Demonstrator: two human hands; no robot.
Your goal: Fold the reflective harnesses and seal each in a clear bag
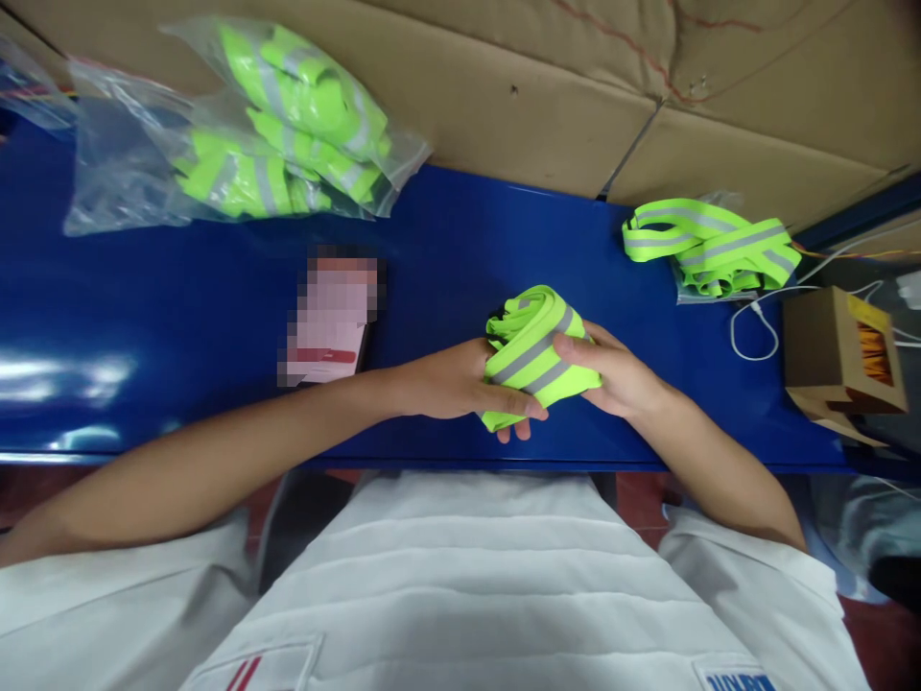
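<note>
A folded neon-green reflective strap bundle (536,350) with grey stripes is held over the front part of the blue table (179,317). My left hand (450,384) grips its left side, thumb laid across the lower edge. My right hand (615,374) grips its right side, fingers curled under the bundle. Both hands are closed on it.
Clear plastic bags of green reflective straps (288,134) lie at the back left. A loose strap bundle on plastic (709,245) lies at the back right. A phone (331,317) rests left of centre. A small cardboard box (838,350) and white cable (752,331) sit at right. Cardboard sheets (576,86) line the back.
</note>
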